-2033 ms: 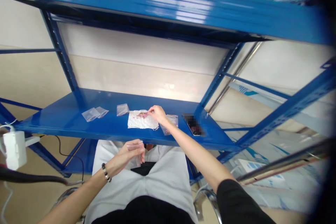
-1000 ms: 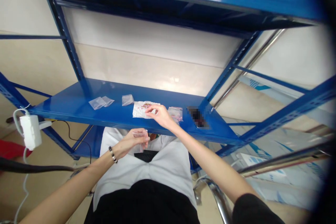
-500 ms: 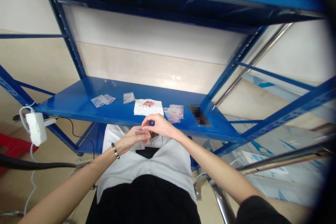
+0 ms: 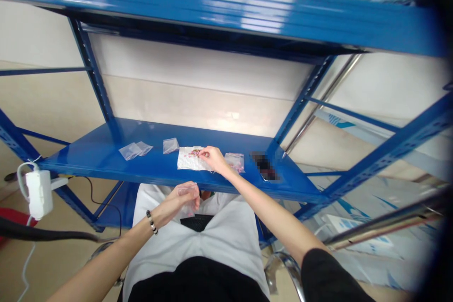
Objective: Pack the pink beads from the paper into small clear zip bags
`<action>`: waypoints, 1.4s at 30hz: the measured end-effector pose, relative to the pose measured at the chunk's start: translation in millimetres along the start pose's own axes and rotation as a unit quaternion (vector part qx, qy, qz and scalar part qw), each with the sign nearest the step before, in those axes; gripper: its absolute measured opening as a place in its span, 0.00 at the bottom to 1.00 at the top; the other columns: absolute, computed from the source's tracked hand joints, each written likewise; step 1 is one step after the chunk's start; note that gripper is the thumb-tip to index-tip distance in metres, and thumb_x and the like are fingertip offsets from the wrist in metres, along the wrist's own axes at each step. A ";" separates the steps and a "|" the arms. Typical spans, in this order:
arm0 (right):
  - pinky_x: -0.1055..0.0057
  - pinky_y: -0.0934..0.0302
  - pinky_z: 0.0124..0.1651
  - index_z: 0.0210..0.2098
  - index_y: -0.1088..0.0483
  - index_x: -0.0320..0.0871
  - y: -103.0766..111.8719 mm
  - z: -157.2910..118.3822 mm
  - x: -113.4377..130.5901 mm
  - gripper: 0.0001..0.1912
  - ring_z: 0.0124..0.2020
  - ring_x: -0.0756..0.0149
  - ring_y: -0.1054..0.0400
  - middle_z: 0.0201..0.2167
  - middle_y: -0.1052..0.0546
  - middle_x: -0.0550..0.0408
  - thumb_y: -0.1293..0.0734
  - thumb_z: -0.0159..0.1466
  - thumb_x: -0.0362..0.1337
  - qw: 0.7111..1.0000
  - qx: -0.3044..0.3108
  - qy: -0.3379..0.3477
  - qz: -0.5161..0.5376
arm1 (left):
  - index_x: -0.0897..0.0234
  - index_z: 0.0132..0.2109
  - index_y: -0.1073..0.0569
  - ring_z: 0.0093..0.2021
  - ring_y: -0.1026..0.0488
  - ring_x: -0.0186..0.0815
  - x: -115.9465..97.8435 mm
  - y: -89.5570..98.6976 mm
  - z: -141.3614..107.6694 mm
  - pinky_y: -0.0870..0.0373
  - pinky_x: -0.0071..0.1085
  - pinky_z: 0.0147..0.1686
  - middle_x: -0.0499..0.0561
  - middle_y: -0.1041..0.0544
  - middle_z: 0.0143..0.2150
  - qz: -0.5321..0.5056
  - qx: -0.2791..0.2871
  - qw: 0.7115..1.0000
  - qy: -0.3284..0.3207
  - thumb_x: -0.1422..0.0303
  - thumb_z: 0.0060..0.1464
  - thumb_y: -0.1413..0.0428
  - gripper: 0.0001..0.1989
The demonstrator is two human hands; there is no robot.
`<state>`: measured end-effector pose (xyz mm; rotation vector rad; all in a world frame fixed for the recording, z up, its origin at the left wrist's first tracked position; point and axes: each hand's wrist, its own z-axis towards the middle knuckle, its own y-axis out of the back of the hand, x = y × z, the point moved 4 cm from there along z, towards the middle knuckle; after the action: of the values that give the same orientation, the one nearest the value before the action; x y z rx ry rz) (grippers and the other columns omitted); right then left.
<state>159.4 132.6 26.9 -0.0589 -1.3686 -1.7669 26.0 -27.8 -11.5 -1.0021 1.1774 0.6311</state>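
Note:
My left hand point(image 4: 182, 200), above my lap in front of the shelf edge, grips a small clear plastic bag point(image 4: 186, 211) with a little pink showing near its bottom. My right hand point(image 4: 213, 156) reaches over a crumpled white sheet point(image 4: 187, 163), its fingers pinched at a small pile of pink and brownish pieces point(image 4: 194, 152). Whether a piece is between those fingertips is too small to tell. Just right of the sheet, partly behind my right wrist, lie clear bags with pink pieces point(image 4: 236, 161) inside.
Flat clear bags point(image 4: 130, 151) lie on the left of the blue shelf point(image 4: 106, 144), with another clear bag point(image 4: 170, 145) nearer the sheet. A dark, blurred-out phone-like object point(image 4: 265, 166) lies at the right. An upper blue shelf point(image 4: 212, 4) overhangs. A white power strip point(image 4: 38, 193) hangs at the left post.
My right hand has left my left hand and moved forward to the pile on the white sheet. My left hand stays over my lap with the bag. The view has tilted up slightly.

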 end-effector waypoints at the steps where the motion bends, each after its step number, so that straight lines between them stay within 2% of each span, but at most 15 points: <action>1: 0.72 0.39 0.42 0.35 0.20 0.41 -3.4 4.2 -3.3 0.06 0.35 0.64 0.27 0.35 0.19 0.51 0.31 0.60 0.29 1.000 0.001 0.005 -0.021 | 0.66 0.35 0.32 0.29 0.28 0.35 0.2 0.3 -1.3 0.33 0.31 0.31 0.52 0.26 0.30 -0.002 0.001 1.000 -0.003 0.61 0.57 0.41 0.13; 5: 0.73 0.40 0.43 0.33 0.20 0.43 -15.2 18.7 -4.2 0.05 0.36 0.64 0.28 0.33 0.20 0.51 0.30 0.61 0.33 0.996 0.012 0.021 -0.080 | 0.66 0.35 0.33 0.30 0.28 0.34 1.7 6.5 -2.7 0.32 0.32 0.33 0.51 0.25 0.30 0.000 -0.011 1.000 -0.002 0.63 0.55 0.39 0.12; 10: 0.72 0.41 0.42 0.30 0.21 0.44 -22.2 31.0 0.6 0.04 0.39 0.62 0.31 0.34 0.20 0.51 0.28 0.60 0.36 0.988 0.025 0.006 -0.152 | 0.66 0.35 0.32 0.30 0.29 0.34 4.3 13.7 5.1 0.33 0.31 0.33 0.51 0.26 0.29 0.010 -0.027 1.000 -0.005 0.64 0.54 0.38 0.12; 15: 0.72 0.42 0.40 0.28 0.21 0.43 -24.8 28.0 7.6 0.05 0.39 0.61 0.32 0.32 0.21 0.51 0.28 0.60 0.36 0.987 0.034 0.005 -0.156 | 0.66 0.34 0.32 0.29 0.29 0.33 4.7 10.8 6.0 0.34 0.30 0.32 0.51 0.25 0.29 0.021 -0.023 0.999 0.004 0.63 0.53 0.37 0.13; 21: 0.68 0.43 0.48 0.31 0.22 0.41 -19.1 17.7 21.0 0.10 0.41 0.61 0.35 0.36 0.24 0.48 0.33 0.65 0.38 0.983 0.002 0.035 -0.181 | 0.66 0.33 0.32 0.28 0.29 0.32 1.3 14.4 1.6 0.35 0.29 0.32 0.50 0.26 0.27 0.045 -0.050 0.998 -0.002 0.64 0.52 0.37 0.13; 23: 0.67 0.43 0.48 0.32 0.22 0.41 -16.1 17.4 23.6 0.10 0.42 0.60 0.36 0.37 0.25 0.48 0.33 0.65 0.37 0.980 0.011 0.050 -0.195 | 0.66 0.34 0.32 0.28 0.29 0.32 3.1 16.6 3.2 0.35 0.29 0.31 0.49 0.25 0.27 0.042 -0.056 0.998 0.003 0.64 0.52 0.36 0.13; 30: 0.69 0.42 0.47 0.33 0.21 0.43 -13.6 23.3 12.7 0.04 0.43 0.59 0.36 0.38 0.24 0.49 0.30 0.62 0.35 0.976 0.059 0.015 -0.208 | 0.66 0.33 0.31 0.28 0.30 0.32 12.8 14.3 8.7 0.35 0.28 0.31 0.50 0.25 0.27 0.045 -0.047 0.998 0.026 0.61 0.50 0.35 0.14; 38: 0.67 0.42 0.47 0.32 0.21 0.43 -30.0 26.0 4.7 0.07 0.44 0.57 0.36 0.37 0.25 0.47 0.33 0.63 0.31 0.978 0.051 0.007 -0.204 | 0.66 0.33 0.30 0.27 0.30 0.32 9.0 14.4 1.3 0.36 0.28 0.31 0.51 0.24 0.27 0.058 -0.050 0.997 0.021 0.62 0.50 0.35 0.14; 42: 0.67 0.43 0.46 0.31 0.22 0.42 -23.1 28.3 11.6 0.07 0.43 0.58 0.37 0.36 0.25 0.48 0.33 0.63 0.30 0.979 0.048 0.017 -0.196 | 0.67 0.30 0.28 0.28 0.29 0.32 5.9 18.2 5.4 0.35 0.28 0.32 0.51 0.24 0.27 0.059 -0.059 0.996 0.022 0.62 0.49 0.35 0.14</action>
<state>124.7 148.6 26.4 0.3122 -1.5149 -2.0057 14.9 -15.3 -22.4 -1.0555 1.2551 0.7826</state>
